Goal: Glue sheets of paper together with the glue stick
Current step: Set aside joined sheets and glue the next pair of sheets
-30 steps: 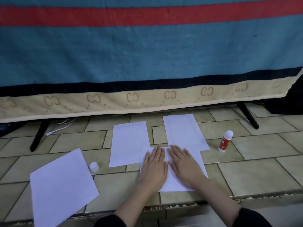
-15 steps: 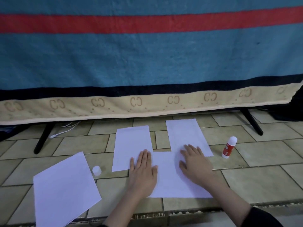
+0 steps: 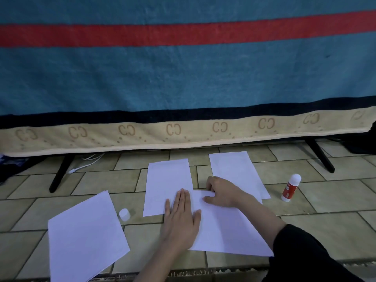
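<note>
Four white sheets on the tiled floor [image 3: 335, 226], big striped blanket [image 3: 183, 78] upper frame, centre sheet [image 3: 223, 231] under flat open left hand [image 3: 180, 218], right hand [image 3: 222, 193] now curled, pinching its top edge, glue stick [image 3: 291, 187] upright at right, cap [image 3: 124, 214] lower left.

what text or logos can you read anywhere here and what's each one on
"CC", the first C mirrored: a monogram repeated along the beige border of the hanging blanket.
Glue stick: white print on its red label, too small and blurred to read.
Paper sheets, such as the loose sheet on the left: no writing visible.
White cap: no marking visible.
</note>
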